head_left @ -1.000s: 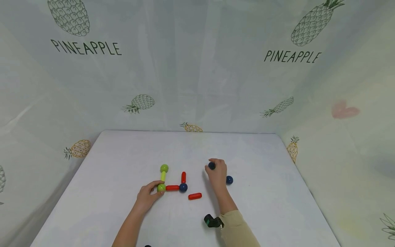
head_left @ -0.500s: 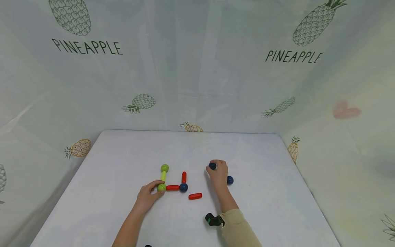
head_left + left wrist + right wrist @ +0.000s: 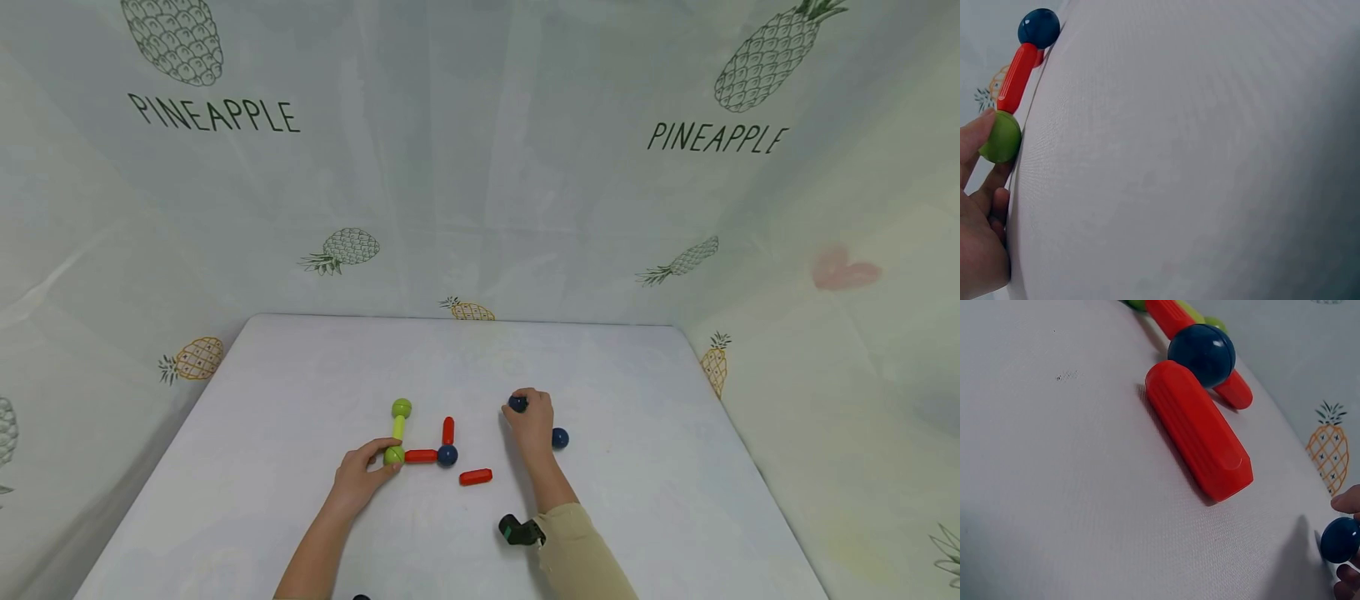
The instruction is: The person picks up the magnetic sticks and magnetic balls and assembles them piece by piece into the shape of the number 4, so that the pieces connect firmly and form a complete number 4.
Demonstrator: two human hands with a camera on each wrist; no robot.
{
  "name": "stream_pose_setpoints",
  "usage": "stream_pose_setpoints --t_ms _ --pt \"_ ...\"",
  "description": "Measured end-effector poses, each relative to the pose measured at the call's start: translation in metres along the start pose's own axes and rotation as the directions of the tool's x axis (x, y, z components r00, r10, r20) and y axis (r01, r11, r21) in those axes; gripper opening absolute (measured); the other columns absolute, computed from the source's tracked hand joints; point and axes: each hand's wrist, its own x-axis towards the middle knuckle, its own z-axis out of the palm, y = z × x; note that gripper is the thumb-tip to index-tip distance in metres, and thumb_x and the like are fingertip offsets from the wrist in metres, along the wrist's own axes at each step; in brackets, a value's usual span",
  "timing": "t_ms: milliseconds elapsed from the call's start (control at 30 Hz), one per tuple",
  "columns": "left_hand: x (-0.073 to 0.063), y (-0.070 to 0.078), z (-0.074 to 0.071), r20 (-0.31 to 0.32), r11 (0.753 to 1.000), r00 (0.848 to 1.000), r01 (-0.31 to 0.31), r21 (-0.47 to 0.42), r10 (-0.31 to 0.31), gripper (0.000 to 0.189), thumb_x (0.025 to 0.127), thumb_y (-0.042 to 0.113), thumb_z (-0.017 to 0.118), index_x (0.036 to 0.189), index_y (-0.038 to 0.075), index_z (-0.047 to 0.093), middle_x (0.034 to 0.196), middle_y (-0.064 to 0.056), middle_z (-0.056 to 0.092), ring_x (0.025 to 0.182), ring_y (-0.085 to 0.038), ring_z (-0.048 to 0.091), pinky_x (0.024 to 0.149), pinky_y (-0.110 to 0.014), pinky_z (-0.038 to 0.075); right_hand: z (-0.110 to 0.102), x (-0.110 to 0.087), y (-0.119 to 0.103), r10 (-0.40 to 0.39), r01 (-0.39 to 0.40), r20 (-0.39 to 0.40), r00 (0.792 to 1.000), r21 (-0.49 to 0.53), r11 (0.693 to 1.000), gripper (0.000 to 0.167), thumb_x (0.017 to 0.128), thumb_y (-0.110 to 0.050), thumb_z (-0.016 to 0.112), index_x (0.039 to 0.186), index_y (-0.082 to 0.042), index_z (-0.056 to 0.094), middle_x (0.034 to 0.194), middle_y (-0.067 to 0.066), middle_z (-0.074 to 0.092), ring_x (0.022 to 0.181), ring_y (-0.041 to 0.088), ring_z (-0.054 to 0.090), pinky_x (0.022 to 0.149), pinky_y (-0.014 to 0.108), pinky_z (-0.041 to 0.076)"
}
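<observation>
In the head view my left hand [image 3: 358, 482] pinches the near green ball [image 3: 393, 457] between thumb and fingers. From that ball a yellow-green stick [image 3: 398, 427] runs back to another green ball [image 3: 402, 408]. A red stick [image 3: 422, 457] joins it on the right to a blue ball [image 3: 447, 455], from which a second red stick [image 3: 448, 430] points away. Farther right, my right hand [image 3: 534, 427] holds a separate dark blue ball [image 3: 517, 403] in its fingertips; the right wrist view shows this blue ball [image 3: 1340, 540] at its edge, close to the table.
A loose red stick [image 3: 476, 477] lies between the joined pieces and my right forearm. Another blue ball [image 3: 560, 438] rests just right of my right hand. The wrist camera [image 3: 521, 530] juts from the right sleeve. The white table [image 3: 315, 367] meets a pineapple-print curtain behind.
The head view has shifted very slightly. My right wrist sits a touch farther forward, still holding the blue ball; the left hand keeps its pinch on the green ball.
</observation>
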Motion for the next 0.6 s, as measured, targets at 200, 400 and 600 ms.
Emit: stream_pose_setpoints --t_ms 200,400,600 --pt "-0.001 0.0017 -0.0007 0.001 1.0 1.0 0.003 0.002 -0.003 0.037 0.085 0.014 0.075 0.121 0.019 0.068 0.126 -0.012 0.059 0.11 -0.031 0.049 0.089 -0.056 0.041 0.0016 0.001 0.0025 -0.014 0.014 -0.013 1.0 -0.014 1.0 0.027 0.083 -0.008 0.075 0.108 -0.002 0.064 0.12 0.021 0.052 0.114 0.037 0.051 0.099 0.05 0.043" --pt "-0.0009 0.0016 -0.0001 0.002 1.0 1.0 0.003 -0.002 -0.003 0.037 0.086 0.015 0.075 0.121 0.02 0.068 0.126 -0.011 0.058 0.111 -0.031 0.049 0.089 -0.056 0.042 0.0046 0.0023 0.0044 -0.022 0.021 -0.018 1.0 -0.012 1.0 0.026 0.083 -0.005 0.073 0.107 -0.003 0.063 0.116 0.02 0.053 0.113 0.035 0.052 0.1 0.049 0.042" --pt "-0.0001 -0.0002 0.0009 0.003 1.0 1.0 0.012 -0.002 -0.012 0.036 0.087 0.015 0.074 0.121 0.021 0.068 0.125 -0.011 0.058 0.112 -0.031 0.048 0.089 -0.056 0.043 0.0052 0.0044 0.0043 -0.044 0.043 -0.036 0.998 -0.022 0.999 0.025 0.082 -0.001 0.073 0.105 -0.003 0.063 0.112 0.02 0.055 0.111 0.036 0.053 0.1 0.049 0.041"
